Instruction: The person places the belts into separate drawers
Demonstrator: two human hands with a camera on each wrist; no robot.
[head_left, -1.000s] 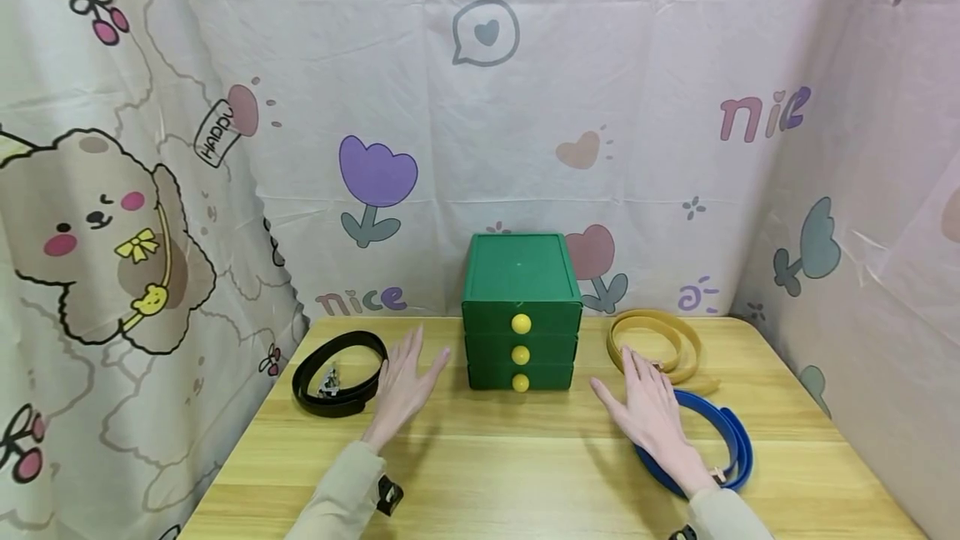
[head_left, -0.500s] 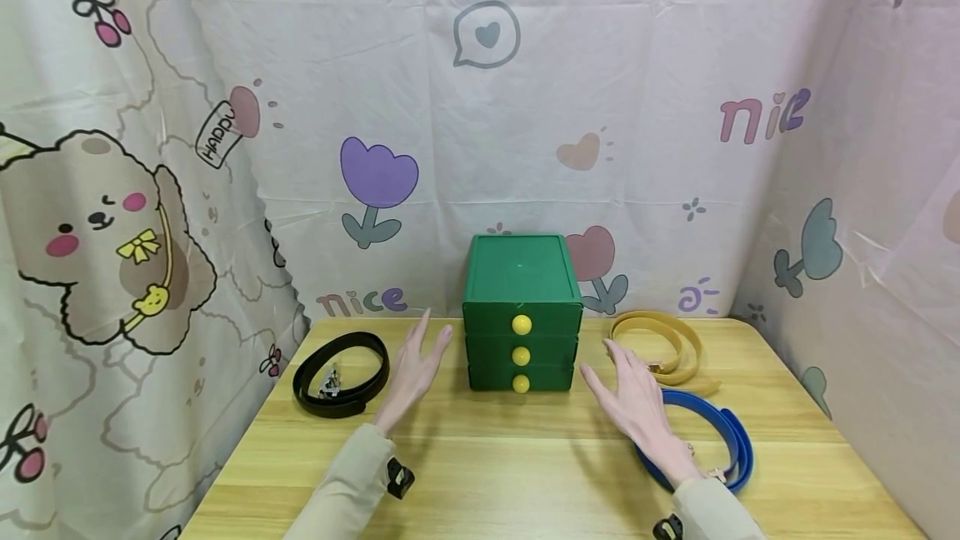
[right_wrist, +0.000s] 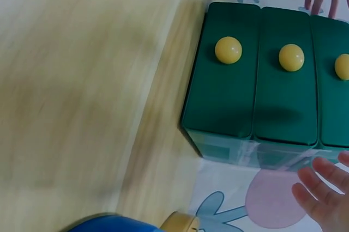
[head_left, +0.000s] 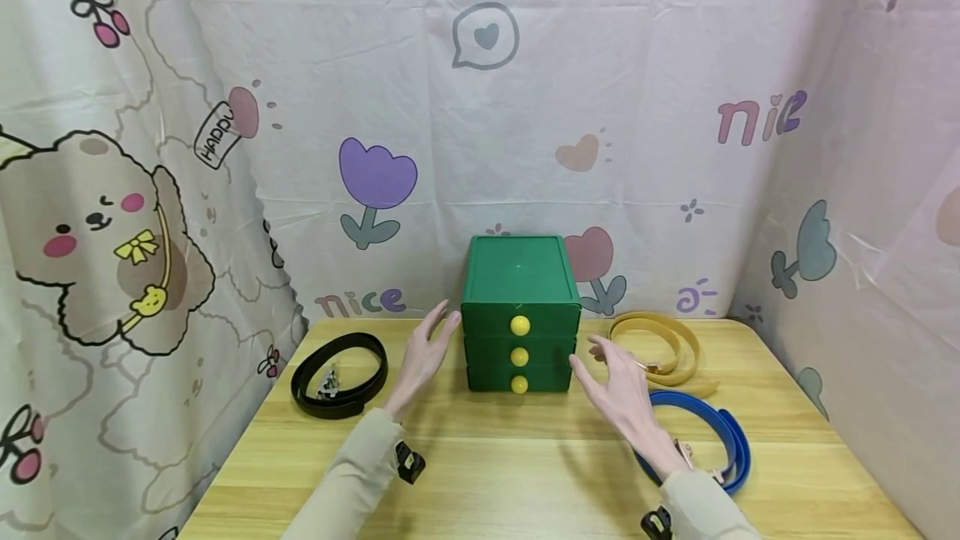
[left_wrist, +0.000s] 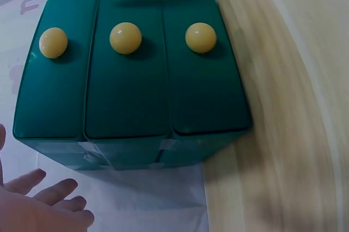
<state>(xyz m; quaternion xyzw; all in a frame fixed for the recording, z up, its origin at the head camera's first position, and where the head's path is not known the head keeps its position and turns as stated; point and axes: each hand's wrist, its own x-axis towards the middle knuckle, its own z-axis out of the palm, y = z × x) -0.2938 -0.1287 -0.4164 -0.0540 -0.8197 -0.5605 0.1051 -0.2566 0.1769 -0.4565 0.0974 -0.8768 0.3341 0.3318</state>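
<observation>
A small green cabinet (head_left: 517, 269) with three stacked drawers stands at the back middle of the table, each drawer bearing a round yellow knob (head_left: 520, 325). All the drawers are closed. My left hand (head_left: 420, 361) is raised just left of the cabinet, fingers relaxed and holding nothing. On the other side, my right hand (head_left: 619, 386) hovers near the cabinet's right side, thumb and fingers spread and bare of any object. In the left wrist view the left fingers (left_wrist: 57, 193) lie beside the cabinet's side wall. The right wrist view shows the right fingers (right_wrist: 313, 185) close to the opposite side.
A coiled black belt (head_left: 330, 409) lies at the left of the wooden table (head_left: 480, 473). To the right rest a yellow belt (head_left: 693, 348) and, nearer, a blue belt (head_left: 741, 448) partly under the right forearm. A printed curtain (head_left: 480, 140) hangs behind and at both sides.
Both hands have moved inward toward the cabinet, the left going right and slightly farther away, the right going left. The cabinet and belts stay where they were.
</observation>
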